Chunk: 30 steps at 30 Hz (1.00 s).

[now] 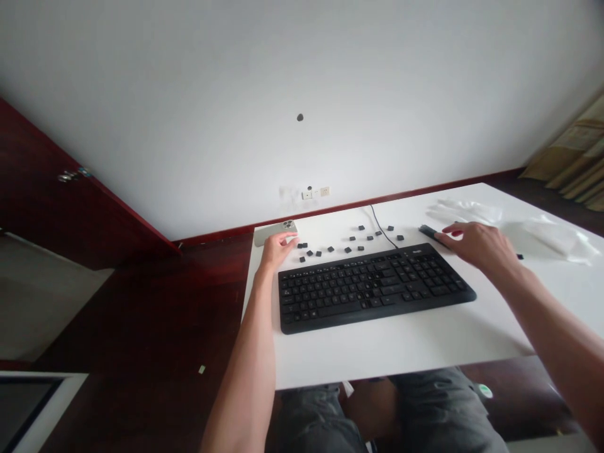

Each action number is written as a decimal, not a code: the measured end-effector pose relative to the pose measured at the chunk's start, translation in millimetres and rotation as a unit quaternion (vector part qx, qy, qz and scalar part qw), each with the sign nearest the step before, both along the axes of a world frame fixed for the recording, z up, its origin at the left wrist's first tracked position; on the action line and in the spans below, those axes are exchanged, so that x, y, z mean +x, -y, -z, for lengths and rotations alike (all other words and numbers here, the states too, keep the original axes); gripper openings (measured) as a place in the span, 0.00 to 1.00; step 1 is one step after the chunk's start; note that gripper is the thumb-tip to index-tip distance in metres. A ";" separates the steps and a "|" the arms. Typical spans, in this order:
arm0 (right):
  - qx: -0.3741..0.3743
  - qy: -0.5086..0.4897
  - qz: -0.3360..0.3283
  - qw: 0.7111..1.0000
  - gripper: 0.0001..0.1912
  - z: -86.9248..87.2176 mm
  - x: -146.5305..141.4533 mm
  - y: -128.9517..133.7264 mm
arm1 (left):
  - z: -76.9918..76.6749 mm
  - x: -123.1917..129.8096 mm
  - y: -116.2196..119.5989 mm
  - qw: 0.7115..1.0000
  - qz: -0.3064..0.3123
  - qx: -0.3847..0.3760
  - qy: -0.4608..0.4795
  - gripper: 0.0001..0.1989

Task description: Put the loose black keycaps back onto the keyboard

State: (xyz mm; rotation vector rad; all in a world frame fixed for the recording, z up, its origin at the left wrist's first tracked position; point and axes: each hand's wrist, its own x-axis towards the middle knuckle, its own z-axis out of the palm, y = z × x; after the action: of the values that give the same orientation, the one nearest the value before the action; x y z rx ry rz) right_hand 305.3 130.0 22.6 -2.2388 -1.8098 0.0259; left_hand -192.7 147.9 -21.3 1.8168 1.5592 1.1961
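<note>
Resting right hand (479, 246) fingertips on a dark bar (428, 231) near the table's far edge, just past the keyboard's top right corner. Bar partly hidden under the fingers; can't tell if pinched. Left hand (278, 250) loosely curled, holding nothing visible, fingers just beside a phone (270, 233) at the far left corner. Black keyboard (375, 286) lies across the white table (401, 352), long axis left-right, slightly skewed; logo (418, 252) too small to read. Loose black keycaps (349, 242) scattered behind it, beside a thin cable (382, 226). Crumpled clear plastic (552, 234) at far right.
</note>
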 end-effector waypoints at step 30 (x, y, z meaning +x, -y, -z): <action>0.172 -0.152 -0.325 0.917 0.14 -3.0 -96.1 -51.7 | 6.5 0.6 -11.9 0.996 0.045 0.019 -0.074 0.12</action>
State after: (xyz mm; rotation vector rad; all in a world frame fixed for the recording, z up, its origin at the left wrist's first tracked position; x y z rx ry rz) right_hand 209.2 181.7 25.6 -1.2480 -2.0887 0.1566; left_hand -192.1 159.8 -27.8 2.0187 1.5226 1.0795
